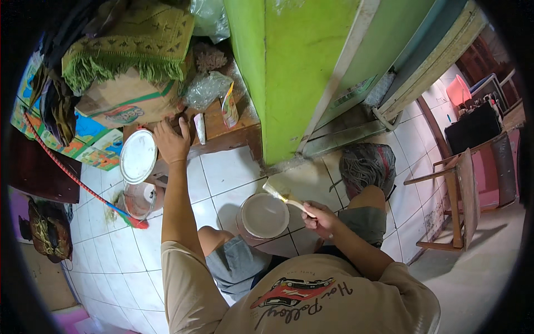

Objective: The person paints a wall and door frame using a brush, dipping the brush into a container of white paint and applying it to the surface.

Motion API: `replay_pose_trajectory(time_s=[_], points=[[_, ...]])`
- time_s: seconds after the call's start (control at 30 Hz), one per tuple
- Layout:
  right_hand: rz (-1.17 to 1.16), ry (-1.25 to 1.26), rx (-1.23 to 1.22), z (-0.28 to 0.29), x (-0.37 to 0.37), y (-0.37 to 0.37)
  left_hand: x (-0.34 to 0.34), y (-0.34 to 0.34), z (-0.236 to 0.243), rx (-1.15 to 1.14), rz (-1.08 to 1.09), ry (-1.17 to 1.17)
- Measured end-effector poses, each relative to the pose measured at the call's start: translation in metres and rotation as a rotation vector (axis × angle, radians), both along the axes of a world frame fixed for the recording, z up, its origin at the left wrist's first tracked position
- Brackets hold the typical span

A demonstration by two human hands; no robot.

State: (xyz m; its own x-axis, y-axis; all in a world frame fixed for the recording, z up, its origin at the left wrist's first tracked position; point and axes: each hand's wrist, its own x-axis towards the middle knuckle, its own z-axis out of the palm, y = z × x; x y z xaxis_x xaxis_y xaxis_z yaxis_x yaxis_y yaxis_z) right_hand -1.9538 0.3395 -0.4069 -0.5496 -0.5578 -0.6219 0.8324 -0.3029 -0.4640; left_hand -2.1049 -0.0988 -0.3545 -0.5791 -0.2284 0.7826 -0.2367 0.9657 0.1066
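Note:
My right hand grips the pale wooden handle of a paintbrush. Its bristles, whitish with paint, hang at the upper right rim of a round tub of white paint standing on the floor between my knees. My left hand lies with fingers spread on the edge of a low wooden table, in front of a cardboard box. No object shows in it. Left of that wrist is a round white lid with smears, above a see-through pail on the tiles.
A green-painted wall corner rises ahead. On the table are a white tube, a small packet and clear plastic bags. A dark plastic bag lies by my right knee. Further right stands a wooden chair. A red-handled broom leans at left.

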Motion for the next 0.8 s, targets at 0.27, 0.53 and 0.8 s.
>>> replay_pose_trajectory(time_s=[0.27, 0.53, 0.8], points=[[-0.287, 0.432, 0.173, 0.04, -0.042, -0.002, -0.001, 0.003, 0.002, -0.004, -0.001, -0.004], [-0.342, 0.628, 0.416, 0.048, -0.074, -0.015, 0.001, 0.005, 0.005, 0.014, -0.001, -0.004], [-0.359, 0.635, 0.355, 0.103, -0.095, -0.021, 0.004, 0.006, 0.005, 0.033, 0.028, -0.074]])
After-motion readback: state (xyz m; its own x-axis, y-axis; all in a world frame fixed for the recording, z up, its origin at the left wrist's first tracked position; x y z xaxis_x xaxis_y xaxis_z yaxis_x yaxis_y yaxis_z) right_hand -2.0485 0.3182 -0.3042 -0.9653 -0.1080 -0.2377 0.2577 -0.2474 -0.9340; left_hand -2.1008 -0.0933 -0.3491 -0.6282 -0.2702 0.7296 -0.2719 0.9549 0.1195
